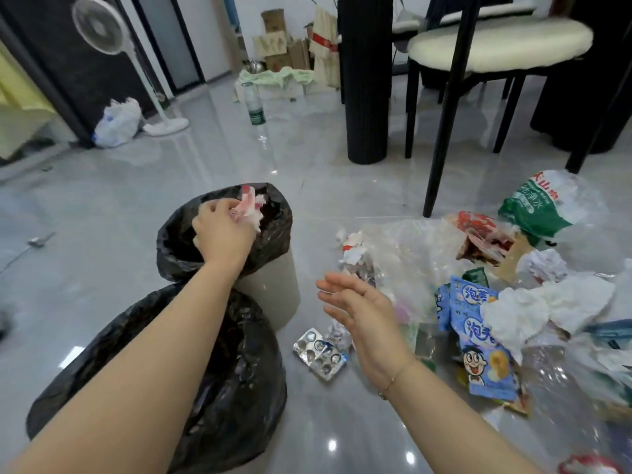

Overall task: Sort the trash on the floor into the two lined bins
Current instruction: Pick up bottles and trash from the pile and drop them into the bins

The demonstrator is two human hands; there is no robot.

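Clutched in the grip of the left hand (222,230) is a crumpled white-and-pink wad of wrapper (249,206), held over the mouth of the far bin (270,285), a pale tub lined with a black bag. Nearer, under the left forearm, the near bin (205,388) shows only its loose black liner. On the other side, the right hand (359,309) hovers above the grey floor (102,206) with fingers straight and spread, holding nothing, a thin bracelet at its wrist. Just beside that hand lies a silver blister pack (319,352), its pockets pressed in. To the right spreads the trash pile: a blue snack packet (485,350) printed with a cartoon face and the characters 泡芙, crumpled white tissues (547,306), clear plastic film (413,254), a red-printed wrapper (478,227), and farther back a green-and-white bottle label (533,203) reading 纯净水. Beyond stand a black chair (455,97) with a cream cushion and a thick black table pedestal (367,80). Farther off a clear water bottle (253,104) with a green label stands upright on the floor, a white pedestal fan (102,29) rises at the left, and cardboard boxes (277,46) are stacked by the wall.
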